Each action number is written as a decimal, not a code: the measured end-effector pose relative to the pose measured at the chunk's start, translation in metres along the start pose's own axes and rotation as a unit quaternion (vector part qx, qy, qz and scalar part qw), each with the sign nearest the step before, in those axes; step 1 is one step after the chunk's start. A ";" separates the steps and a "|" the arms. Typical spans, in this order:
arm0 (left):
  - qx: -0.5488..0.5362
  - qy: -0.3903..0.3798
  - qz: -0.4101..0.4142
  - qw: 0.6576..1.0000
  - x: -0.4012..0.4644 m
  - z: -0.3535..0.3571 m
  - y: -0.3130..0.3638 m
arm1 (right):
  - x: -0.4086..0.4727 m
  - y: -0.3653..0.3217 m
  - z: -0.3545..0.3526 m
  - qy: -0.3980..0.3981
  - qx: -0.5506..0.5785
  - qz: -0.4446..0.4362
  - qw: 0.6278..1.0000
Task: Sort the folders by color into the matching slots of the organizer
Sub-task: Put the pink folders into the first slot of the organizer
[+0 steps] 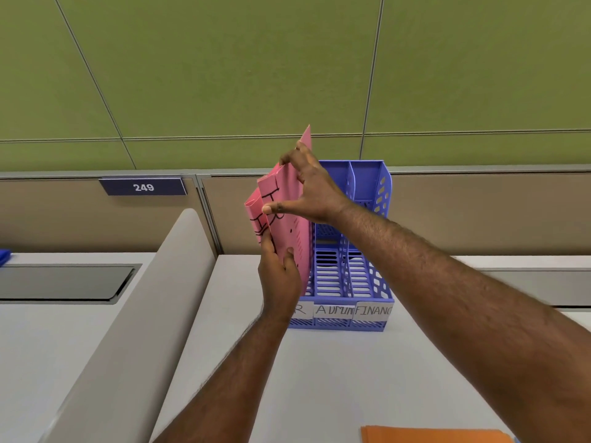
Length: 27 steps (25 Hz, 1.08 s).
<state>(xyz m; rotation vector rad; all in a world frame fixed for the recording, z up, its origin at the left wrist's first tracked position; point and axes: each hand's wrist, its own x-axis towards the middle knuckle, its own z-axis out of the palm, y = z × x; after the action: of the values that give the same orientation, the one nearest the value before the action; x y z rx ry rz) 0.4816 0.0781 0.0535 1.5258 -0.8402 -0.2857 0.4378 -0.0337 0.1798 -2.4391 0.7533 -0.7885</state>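
At the back of the grey bench [319, 378], against a tan partition, stands a blue plastic organizer [351, 276] with three upright slots; paper labels on its front lip read, in part, "R", "ADMIN" and "FINANC". Both hands are on the pink folders [287, 225] at the leftmost slot. The left hand [279, 276] grips their lower front edge, thumb pressed on the near face and fingers curled behind. The right hand [311, 187] reaches across from the right, thumb and fingertips spread and pinching the upper edge of the front folder. Two pink folders show, one just behind the other, both tilted to the left with black handwritten letters on their faces; their lower ends sit in the left slot, though whether they touch its floor is hidden by the left hand. The middle and right slots hold nothing visible. At the near right edge of the bench lies a stack of orange folders [435, 435], well apart from the organizer. On the partition to the left hangs a dark plate [143, 187] reading 249.
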 end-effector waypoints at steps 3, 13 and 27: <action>-0.003 0.013 0.006 1.000 -0.006 -0.004 -0.006 | -0.006 0.011 0.015 -0.022 -0.008 0.001 1.000; 0.010 0.043 0.023 0.999 -0.033 -0.017 -0.022 | -0.016 0.022 0.031 -0.053 -0.024 0.029 0.998; 0.034 -0.090 -0.039 0.995 -0.148 -0.069 -0.044 | -0.264 0.036 0.049 0.050 0.067 0.216 0.973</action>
<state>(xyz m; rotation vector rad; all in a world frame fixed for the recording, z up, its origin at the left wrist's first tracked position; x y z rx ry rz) 0.4360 0.2231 -0.0208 1.6148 -0.9410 -0.4607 0.2759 0.1160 0.0225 -2.0222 1.1771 -0.7624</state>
